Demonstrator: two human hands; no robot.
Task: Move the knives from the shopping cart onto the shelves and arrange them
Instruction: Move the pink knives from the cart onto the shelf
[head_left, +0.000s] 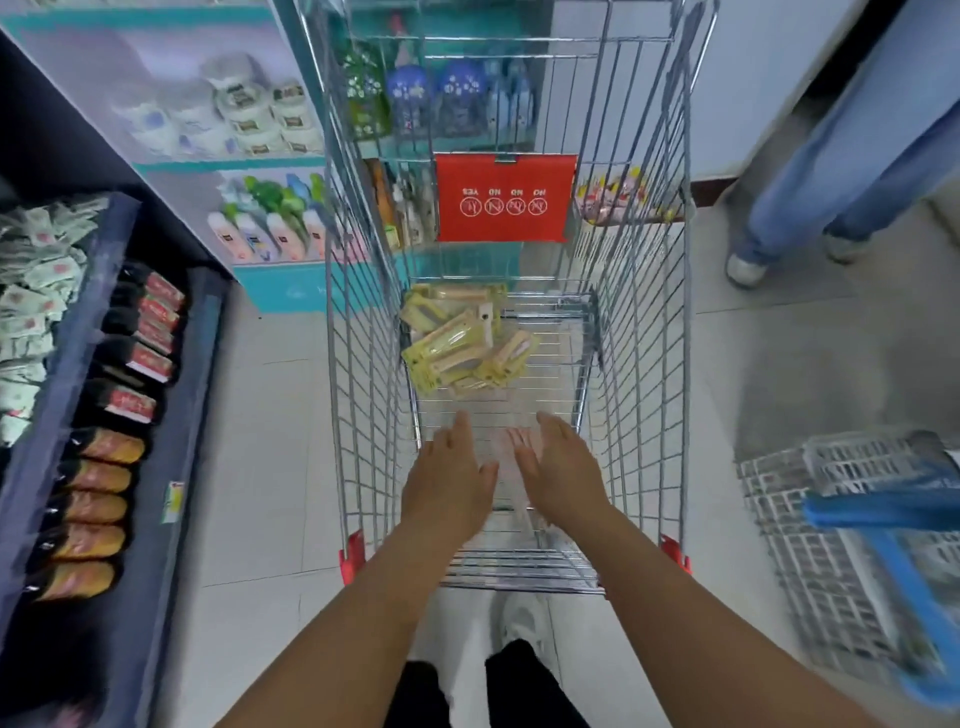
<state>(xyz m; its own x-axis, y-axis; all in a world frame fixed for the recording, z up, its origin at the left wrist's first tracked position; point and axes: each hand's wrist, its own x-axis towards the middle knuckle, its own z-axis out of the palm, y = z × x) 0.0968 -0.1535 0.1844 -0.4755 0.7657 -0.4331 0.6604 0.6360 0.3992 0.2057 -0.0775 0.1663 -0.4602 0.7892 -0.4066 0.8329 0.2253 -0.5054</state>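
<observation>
A wire shopping cart (363, 322) stands in the aisle straight ahead of me. On its floor, toward the far end, lies a loose pile of several knives in yellow card packaging (460, 340). Both my arms reach down into the cart's near end. My left hand (449, 480) and my right hand (558, 467) hover side by side above the wire floor, fingers extended and apart, holding nothing. The hands are a short way short of the pile and do not touch it.
A dark shelf unit (171, 410) with packaged goods runs along the left. Teal shelves (270, 283) with bottles stand beyond. A person in jeans (831, 182) stands at upper right. A white basket with blue handle (857, 525) sits at right. A red flap (506, 197) hangs in the cart.
</observation>
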